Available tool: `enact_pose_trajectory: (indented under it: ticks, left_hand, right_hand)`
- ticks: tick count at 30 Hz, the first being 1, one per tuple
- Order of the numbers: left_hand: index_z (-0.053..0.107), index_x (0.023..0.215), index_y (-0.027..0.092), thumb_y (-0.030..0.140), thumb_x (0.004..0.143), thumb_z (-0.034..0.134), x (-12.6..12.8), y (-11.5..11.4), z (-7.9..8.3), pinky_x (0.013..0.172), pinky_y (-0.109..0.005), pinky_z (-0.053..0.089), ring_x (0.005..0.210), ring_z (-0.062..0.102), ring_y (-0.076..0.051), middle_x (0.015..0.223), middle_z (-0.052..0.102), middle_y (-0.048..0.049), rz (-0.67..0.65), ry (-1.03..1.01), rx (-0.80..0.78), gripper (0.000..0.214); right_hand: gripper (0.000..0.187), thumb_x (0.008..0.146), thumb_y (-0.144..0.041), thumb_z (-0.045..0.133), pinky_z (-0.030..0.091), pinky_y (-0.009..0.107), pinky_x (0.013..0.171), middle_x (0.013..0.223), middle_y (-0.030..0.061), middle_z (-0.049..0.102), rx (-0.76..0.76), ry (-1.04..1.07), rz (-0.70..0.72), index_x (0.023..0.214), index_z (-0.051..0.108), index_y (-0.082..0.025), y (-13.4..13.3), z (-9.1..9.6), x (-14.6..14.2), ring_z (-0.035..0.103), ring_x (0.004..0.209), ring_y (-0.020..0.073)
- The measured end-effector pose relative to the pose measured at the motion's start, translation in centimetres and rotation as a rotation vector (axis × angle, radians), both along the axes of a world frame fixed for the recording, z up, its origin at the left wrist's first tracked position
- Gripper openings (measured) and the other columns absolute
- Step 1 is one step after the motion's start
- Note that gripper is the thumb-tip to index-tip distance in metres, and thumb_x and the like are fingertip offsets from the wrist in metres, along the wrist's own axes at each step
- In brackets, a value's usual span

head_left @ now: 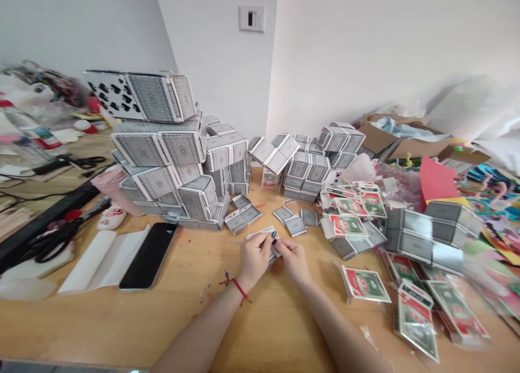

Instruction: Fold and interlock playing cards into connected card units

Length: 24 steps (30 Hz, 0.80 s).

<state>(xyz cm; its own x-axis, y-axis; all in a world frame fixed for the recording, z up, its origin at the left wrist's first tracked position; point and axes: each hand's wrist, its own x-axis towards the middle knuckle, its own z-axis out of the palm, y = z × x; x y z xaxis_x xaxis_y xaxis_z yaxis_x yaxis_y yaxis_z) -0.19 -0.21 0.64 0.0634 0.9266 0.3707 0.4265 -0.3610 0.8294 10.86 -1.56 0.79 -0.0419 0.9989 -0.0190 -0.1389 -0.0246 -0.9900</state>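
My left hand [254, 258] and my right hand [293, 256] meet over the middle of the wooden table [162, 319], both pinching a small stack of playing cards [266, 235] with grey patterned backs. A red string bracelet [238, 286] circles my left wrist. Just beyond my fingers lie small folded card units [242, 213] and a few more folded card units [294, 220]. A tall pile of boxes built from cards [170, 156] rises at the back left. A lower heap of card blocks [309, 164] stands behind my hands.
A black phone [148, 255] lies on white paper [101, 259] at the left, with black scissors [51, 243] beyond. Sealed red-and-green card packs [363, 283] scatter at the right beside another card block [426, 235]. Cardboard boxes [402, 137] and coloured craft scraps crowd the far right.
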Motion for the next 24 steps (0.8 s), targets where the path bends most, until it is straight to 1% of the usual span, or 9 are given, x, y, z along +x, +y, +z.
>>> enact_pose_trajectory:
  ticks: [3, 7, 10, 13, 16, 18, 21, 24]
  left_hand:
    - [0.062, 0.069, 0.016, 0.029, 0.080, 0.043, -0.1, -0.1, 0.2, 0.055, -0.020, 0.041, 0.058, 0.055, -0.011, 0.063, 0.063, -0.0031, 0.048, -0.004, -0.029, 0.026]
    - [0.060, 0.062, 0.015, 0.032, 0.079, 0.043, -0.1, 0.0, 0.4, 0.051, -0.019, 0.037, 0.052, 0.051, -0.010, 0.057, 0.060, -0.0015, 0.090, -0.037, -0.080, 0.029]
    - [0.062, 0.063, 0.014, 0.034, 0.078, 0.044, -0.2, 0.4, 0.2, 0.052, -0.019, 0.038, 0.054, 0.052, -0.011, 0.059, 0.061, -0.0018, 0.091, -0.122, -0.150, 0.030]
    - [0.064, 0.065, 0.013, 0.034, 0.076, 0.047, -0.4, 0.8, -0.3, 0.051, -0.019, 0.038, 0.055, 0.052, -0.011, 0.059, 0.062, -0.0016, 0.091, -0.210, -0.217, 0.029]
    - [0.065, 0.064, 0.012, 0.035, 0.075, 0.048, -0.6, 1.1, -0.4, 0.047, -0.019, 0.035, 0.049, 0.048, -0.009, 0.052, 0.058, 0.0001, 0.099, -0.241, -0.251, 0.030]
    - [0.065, 0.065, 0.012, 0.035, 0.075, 0.049, -0.7, 1.2, -0.2, 0.045, -0.019, 0.035, 0.048, 0.047, -0.009, 0.051, 0.057, 0.0006, 0.092, -0.240, -0.254, 0.030]
    - [0.064, 0.068, 0.013, 0.036, 0.077, 0.047, -0.7, 1.2, 0.2, 0.049, -0.020, 0.039, 0.053, 0.052, -0.011, 0.058, 0.061, -0.0011, 0.105, -0.277, -0.234, 0.030]
    - [0.062, 0.076, 0.014, 0.036, 0.080, 0.044, -0.6, 1.1, 0.5, 0.059, -0.023, 0.044, 0.065, 0.057, -0.014, 0.073, 0.065, -0.0045, 0.153, -0.308, -0.191, 0.029]
  right_hand:
    - [0.034, 0.071, -0.042, 0.054, 0.026, 0.020, 0.045, 0.048, -0.0039, 0.035, -0.014, 0.026, 0.022, 0.051, 0.048, -0.014, 0.0, -0.2, -0.1, 0.029, 0.046, 0.0073]
    - [0.030, 0.070, -0.040, 0.054, 0.028, 0.020, 0.046, 0.050, -0.0025, 0.041, -0.038, 0.048, 0.063, 0.055, 0.053, -0.013, 0.0, -0.5, -0.2, 0.034, 0.048, 0.0084]
    - [0.025, 0.070, -0.035, 0.052, 0.032, 0.020, 0.048, 0.051, -0.0021, 0.045, -0.049, 0.096, 0.105, 0.058, 0.057, -0.014, 0.0, -0.6, -0.1, 0.037, 0.048, 0.0087]
    - [0.021, 0.070, -0.030, 0.052, 0.031, 0.019, 0.046, 0.050, -0.0026, 0.047, -0.058, 0.091, 0.142, 0.060, 0.060, -0.013, 0.0, -0.6, 0.2, 0.037, 0.046, 0.0074]
    - [0.020, 0.069, -0.029, 0.051, 0.033, 0.020, 0.046, 0.050, -0.0021, 0.051, -0.088, 0.082, 0.203, 0.068, 0.064, -0.014, 0.0, -0.6, 0.5, 0.040, 0.045, 0.0082]
    - [0.021, 0.069, -0.031, 0.053, 0.036, 0.021, 0.048, 0.052, -0.0019, 0.054, -0.118, 0.143, 0.214, 0.076, 0.065, -0.015, 0.0, -0.7, 0.5, 0.045, 0.047, 0.0099]
    - [0.027, 0.070, -0.039, 0.055, 0.042, 0.025, 0.054, 0.061, 0.0007, 0.060, -0.131, 0.248, 0.181, 0.085, 0.064, -0.017, 0.0, -0.6, 0.1, 0.054, 0.054, 0.0136]
    - [0.032, 0.068, -0.043, 0.061, 0.046, 0.029, 0.059, 0.072, 0.0034, 0.064, -0.094, 0.234, 0.144, 0.088, 0.061, -0.017, 0.0, -0.5, -0.4, 0.058, 0.061, 0.0169]
